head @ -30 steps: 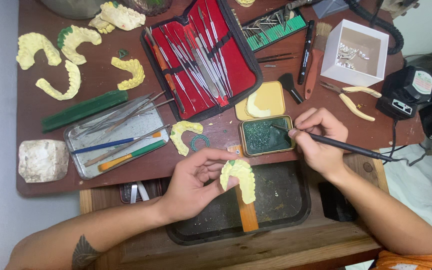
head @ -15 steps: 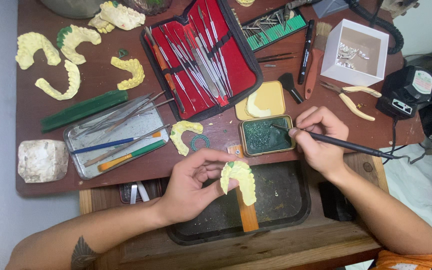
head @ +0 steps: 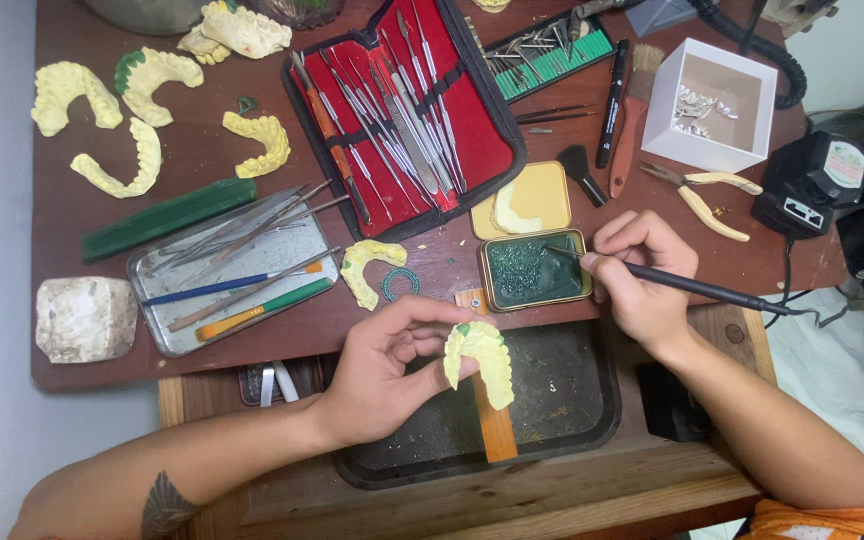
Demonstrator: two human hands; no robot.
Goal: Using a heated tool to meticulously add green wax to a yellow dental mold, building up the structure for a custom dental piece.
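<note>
Seen from above, a person works at a cluttered brown table (head: pixel 202 160). Just below centre of the frame, the left hand (head: pixel 382 370) pinches a yellow tooth mould (head: pixel 479 358) between thumb and fingertips, holding it over a dark tray (head: pixel 572 400) and a narrow wooden peg (head: pixel 492 425). The mould is horseshoe-shaped, its arch toward the top of the frame and its open ends pointing down and right.

Right of centre, the right hand (head: pixel 642 275) is closed like a pen grip around a thin black tool (head: pixel 692 288) with a cord trailing right. The tool runs nearly level, tip pointing left into a small tin of green wax (head: pixel 534 270). The mould lies down and left of that tip, close by, with bare tray between them.

An open red case of metal picks (head: pixel 402 110) fills the upper centre; more yellow moulds (head: pixel 142 110) sit upper left, a white box (head: pixel 717 105) upper right.
</note>
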